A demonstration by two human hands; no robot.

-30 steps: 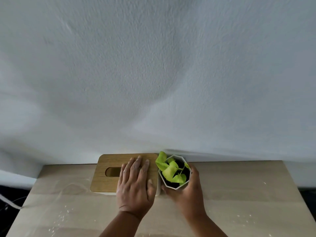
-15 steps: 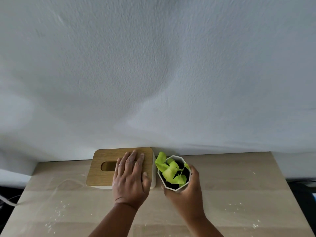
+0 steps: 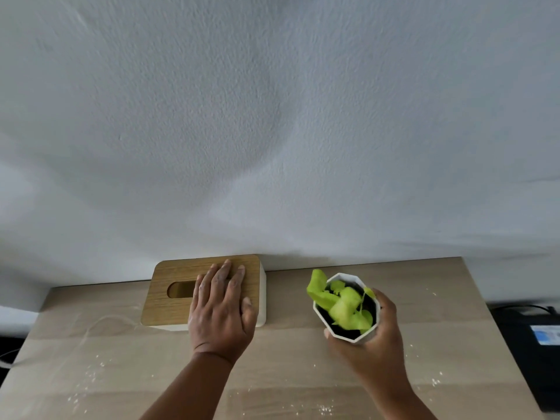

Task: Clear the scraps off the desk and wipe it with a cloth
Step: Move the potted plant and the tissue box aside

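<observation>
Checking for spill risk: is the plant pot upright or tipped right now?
Tipped slightly. The plant pot leans in the right hand, which grips it; whether its base touches the desk cannot be told.

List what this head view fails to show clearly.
- Plant pot: motion-blurred; its lower body is hidden by the right hand, so contact with the desk cannot be told.
- Tissue box: partly covered by the left hand.
- White scraps: too small to identify.
- Dark device: cut off by the right edge.

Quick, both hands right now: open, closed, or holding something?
Left hand: open, fingers flat on the tissue box lid.
Right hand: closed around the plant pot, holding it.
</observation>
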